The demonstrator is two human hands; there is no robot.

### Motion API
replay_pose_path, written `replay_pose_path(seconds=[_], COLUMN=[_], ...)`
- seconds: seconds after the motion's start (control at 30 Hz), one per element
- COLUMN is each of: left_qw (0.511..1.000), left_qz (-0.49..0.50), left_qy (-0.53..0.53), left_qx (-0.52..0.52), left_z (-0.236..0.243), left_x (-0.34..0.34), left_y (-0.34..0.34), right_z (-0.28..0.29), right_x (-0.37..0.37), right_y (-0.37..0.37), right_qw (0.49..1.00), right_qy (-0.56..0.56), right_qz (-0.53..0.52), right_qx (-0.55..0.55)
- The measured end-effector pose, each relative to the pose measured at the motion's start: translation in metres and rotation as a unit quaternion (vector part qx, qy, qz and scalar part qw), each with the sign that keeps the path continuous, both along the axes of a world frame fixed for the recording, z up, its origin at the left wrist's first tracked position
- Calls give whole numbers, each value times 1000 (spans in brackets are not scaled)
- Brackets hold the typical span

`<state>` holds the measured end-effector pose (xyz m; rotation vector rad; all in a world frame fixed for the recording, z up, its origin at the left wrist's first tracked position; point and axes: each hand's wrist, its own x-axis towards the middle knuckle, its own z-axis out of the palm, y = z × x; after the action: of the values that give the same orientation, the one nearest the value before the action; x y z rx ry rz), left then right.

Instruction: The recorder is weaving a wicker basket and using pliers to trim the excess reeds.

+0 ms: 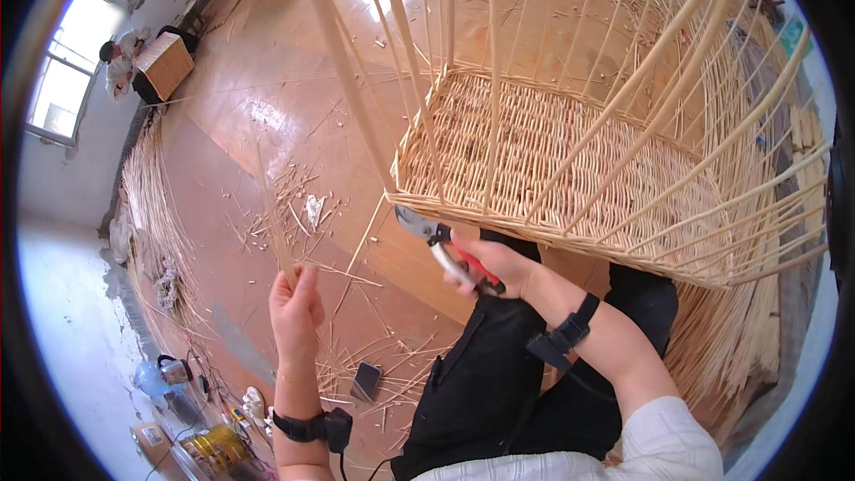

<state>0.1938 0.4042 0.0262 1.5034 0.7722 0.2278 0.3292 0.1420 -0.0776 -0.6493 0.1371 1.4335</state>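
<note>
A woven wicker basket base point(570, 160) with tall upright willow stakes point(494, 89) stands in front of me, its near edge by my knees. My right hand point(499, 265) is closed round pruning shears point(416, 221) with red and white handles. Their metal head lies beside the base's near left corner; whether the blades touch the wicker I cannot tell. Off to the left, my left hand point(297, 307) pinches a thin pale willow rod point(280, 245), which points up and away, apart from the base. The rod's upper end is blurred.
Cut willow bits point(289, 205) litter the brown floor, with a phone point(366, 381) near my left forearm. Long rod bundles line the left wall point(160, 205) and right side point(726, 338). Another person point(125, 58) handles a wicker box point(165, 67) by the window. A jug point(153, 380) stands lower left.
</note>
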Motion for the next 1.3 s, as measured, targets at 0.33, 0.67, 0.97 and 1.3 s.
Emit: replay_pose_path(seconds=[0.33,0.67,0.97,1.3], left_qw=[976,958,961,959], left_qz=[-215,-282,-275,-280], left_qy=[-34,-25,-5,22], left_qx=[-8,55,-27,-30], left_z=[-25,21,63,88], left_x=[138,83,5,-48], left_y=[-20,-36,-87,-165], right_z=[65,97,154,167], right_x=[-131,-181,-193,-248], right_y=[-87,-189,-230,-252], right_qw=[999,994,990,982], right_qy=[-26,-79,-124,-174], right_qz=[37,-65,-58,-74], right_qx=[20,-24,-36,-18])
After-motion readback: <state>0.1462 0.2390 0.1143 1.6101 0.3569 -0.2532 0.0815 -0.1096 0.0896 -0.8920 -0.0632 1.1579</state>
